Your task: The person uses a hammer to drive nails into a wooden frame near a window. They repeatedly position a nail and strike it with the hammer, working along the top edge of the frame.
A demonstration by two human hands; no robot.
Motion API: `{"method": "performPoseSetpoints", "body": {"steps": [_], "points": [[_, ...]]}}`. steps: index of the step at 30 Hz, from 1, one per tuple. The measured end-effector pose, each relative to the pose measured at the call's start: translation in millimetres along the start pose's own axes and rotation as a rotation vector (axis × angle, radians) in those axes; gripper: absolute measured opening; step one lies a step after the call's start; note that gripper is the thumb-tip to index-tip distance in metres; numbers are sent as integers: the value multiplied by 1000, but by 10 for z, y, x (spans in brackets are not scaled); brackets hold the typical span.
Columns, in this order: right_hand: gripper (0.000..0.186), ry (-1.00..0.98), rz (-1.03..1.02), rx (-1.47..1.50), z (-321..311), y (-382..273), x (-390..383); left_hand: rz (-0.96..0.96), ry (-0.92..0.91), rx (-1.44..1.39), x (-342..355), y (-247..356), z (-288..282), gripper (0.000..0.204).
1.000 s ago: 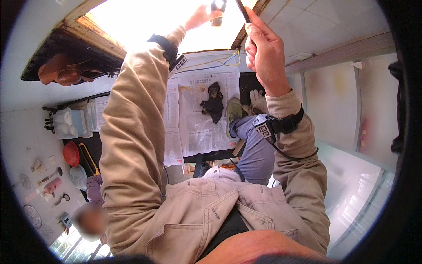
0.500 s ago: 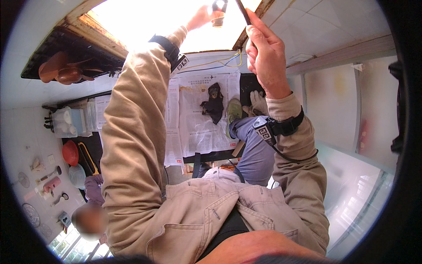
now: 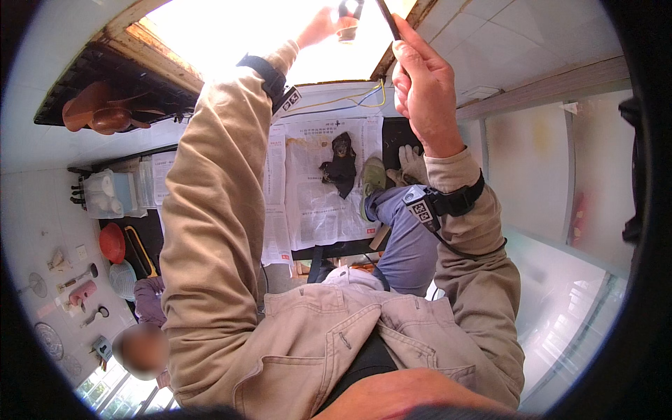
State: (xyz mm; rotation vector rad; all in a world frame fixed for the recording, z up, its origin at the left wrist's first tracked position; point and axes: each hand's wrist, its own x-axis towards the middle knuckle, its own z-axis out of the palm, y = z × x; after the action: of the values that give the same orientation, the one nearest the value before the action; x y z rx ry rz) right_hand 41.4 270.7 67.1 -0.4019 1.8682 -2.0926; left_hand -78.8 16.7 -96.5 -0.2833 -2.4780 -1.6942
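Overhead, left hand (image 3: pixel 318 26) gripping a small dark fitting (image 3: pixel 348 19) against the bright ceiling opening (image 3: pixel 231 31); right hand (image 3: pixel 423 91) closed around a thin dark tool (image 3: pixel 387 17) just beside it. Two wrist straps, one per sleeve. One clear storage box (image 3: pixel 105 194), contents unclear. Pose unchanged from half a second earlier.

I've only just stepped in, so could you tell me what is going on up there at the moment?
A person in a tan jacket has both arms raised toward a bright opening in the ceiling. The left hand grips a small dark fitting in the glare. The right hand holds a thin dark tool beside it. Below, one foot rests on a newspaper-covered surface with a dark object lying on it. Another person stands at lower left.
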Motion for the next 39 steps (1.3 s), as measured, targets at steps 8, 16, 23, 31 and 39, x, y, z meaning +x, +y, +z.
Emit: {"method": "performPoseSetpoints", "body": {"steps": [8,16,23,31,39], "points": [[40,9,11,21,7,28,13,0,-3,2,11,-28,7,26],[40,5,10,37,22,19,12,-17,4,1,0,-10,13,27],[40,4,16,50,44,15,5,-14,12,-23,-2,13,24,27],[41,4,16,23,37,8,-1,26,5,-29,5,-11,40,24],[41,-1,12,23,34,12,-5,-3,24,40,-25,91,25,24]]}}
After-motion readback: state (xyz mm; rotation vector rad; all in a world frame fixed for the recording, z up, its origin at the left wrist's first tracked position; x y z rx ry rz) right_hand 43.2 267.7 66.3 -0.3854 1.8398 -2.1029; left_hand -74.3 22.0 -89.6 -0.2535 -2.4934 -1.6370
